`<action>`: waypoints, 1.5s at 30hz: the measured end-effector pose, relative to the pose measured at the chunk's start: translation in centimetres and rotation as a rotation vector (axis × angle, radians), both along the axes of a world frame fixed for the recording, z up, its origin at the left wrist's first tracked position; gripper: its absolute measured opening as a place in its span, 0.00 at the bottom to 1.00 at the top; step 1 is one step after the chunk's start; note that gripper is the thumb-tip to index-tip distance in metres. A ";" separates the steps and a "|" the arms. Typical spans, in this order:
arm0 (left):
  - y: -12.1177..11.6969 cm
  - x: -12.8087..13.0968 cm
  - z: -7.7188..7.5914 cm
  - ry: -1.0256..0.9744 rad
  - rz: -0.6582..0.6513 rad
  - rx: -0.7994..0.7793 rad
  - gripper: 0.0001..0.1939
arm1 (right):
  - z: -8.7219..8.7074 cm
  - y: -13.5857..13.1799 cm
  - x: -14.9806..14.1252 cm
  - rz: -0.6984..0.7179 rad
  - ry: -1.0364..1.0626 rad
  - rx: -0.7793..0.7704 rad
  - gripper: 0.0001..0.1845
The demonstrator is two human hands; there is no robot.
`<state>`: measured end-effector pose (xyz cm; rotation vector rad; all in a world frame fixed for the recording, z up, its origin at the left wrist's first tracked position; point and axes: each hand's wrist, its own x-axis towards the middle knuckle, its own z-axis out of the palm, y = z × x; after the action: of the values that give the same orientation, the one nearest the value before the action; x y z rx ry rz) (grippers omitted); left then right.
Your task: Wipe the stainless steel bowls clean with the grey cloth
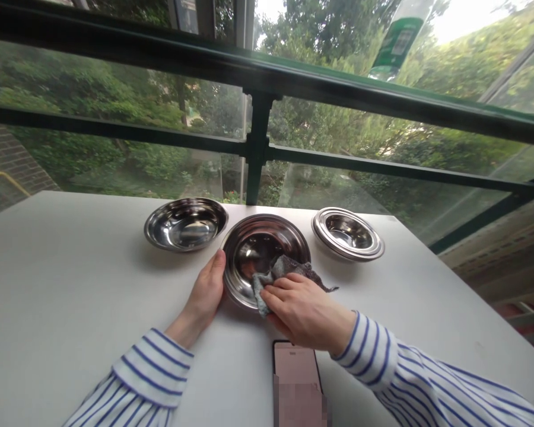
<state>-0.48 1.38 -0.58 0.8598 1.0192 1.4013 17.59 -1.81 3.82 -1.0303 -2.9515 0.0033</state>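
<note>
Steel bowl (244, 284), head view: center of table (93, 290), between left bowl (187, 225) and right bowls (349, 234). Left hand (205, 290): fingers together against its left rim. Right hand (305, 308): fingers clamped on cloth (289, 268), pressed to near right rim.

Left hand (206, 290): fingers up, thumb near side, wrist angled inward. Right hand (300, 305): palm down, fingers bent around grip, forearm trailing outward to the right of it.
</note>
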 end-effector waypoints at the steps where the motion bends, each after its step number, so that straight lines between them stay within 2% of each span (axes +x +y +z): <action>1: 0.0 0.0 0.0 -0.006 -0.007 0.002 0.24 | -0.1 0.0 0.0 0.005 -0.008 0.019 0.13; 3: -0.1 -0.1 0.0 -0.033 -0.036 0.009 0.25 | -0.6 0.0 -0.2 0.014 -0.012 0.063 0.15; 9: -0.7 -0.4 0.1 -0.128 -0.248 -0.046 0.27 | -2.2 0.4 -1.0 0.005 0.070 0.183 0.15; 15: -1.2 -0.4 0.7 -0.206 -0.324 -0.062 0.26 | -2.6 0.7 -2.0 0.010 0.178 0.152 0.16; 19: -1.3 -0.5 1.1 -0.251 -0.281 -0.040 0.27 | -2.7 0.8 -2.9 -0.031 0.248 0.100 0.19; 24: -0.9 -0.5 0.8 -0.239 -0.210 0.016 0.26 | -2.7 0.7 -3.0 -0.058 0.281 0.037 0.21; 28: -0.8 -0.4 0.6 -0.187 -0.173 0.046 0.25 | -1.5 0.5 -1.4 -0.050 0.172 -0.022 0.18; 33: -0.8 0.1 0.6 -0.172 -0.176 0.001 0.24 | -0.3 0.0 0.3 -0.051 0.053 -0.054 0.13; 37: -0.9 0.4 0.4 -0.190 -0.163 -0.067 0.24 | -1.4 0.3 -1.3 -0.029 0.159 -0.036 0.21; 40: -0.9 0.2 0.3 -0.185 -0.134 -0.059 0.23 | -2.3 1.0 -3.2 -0.050 0.257 -0.011 0.26; 42: -0.9 0.1 0.3 -0.187 -0.126 -0.057 0.22 | -2.3 1.3 -3.8 -0.055 0.279 -0.020 0.26; 45: -0.9 0.1 0.6 -0.193 -0.104 -0.084 0.20 | -1.4 1.0 -3.0 -0.038 0.235 -0.080 0.23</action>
<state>-0.37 0.46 0.02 0.6914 0.8674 1.3164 14.58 -0.80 2.43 -1.0168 -2.7392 0.2272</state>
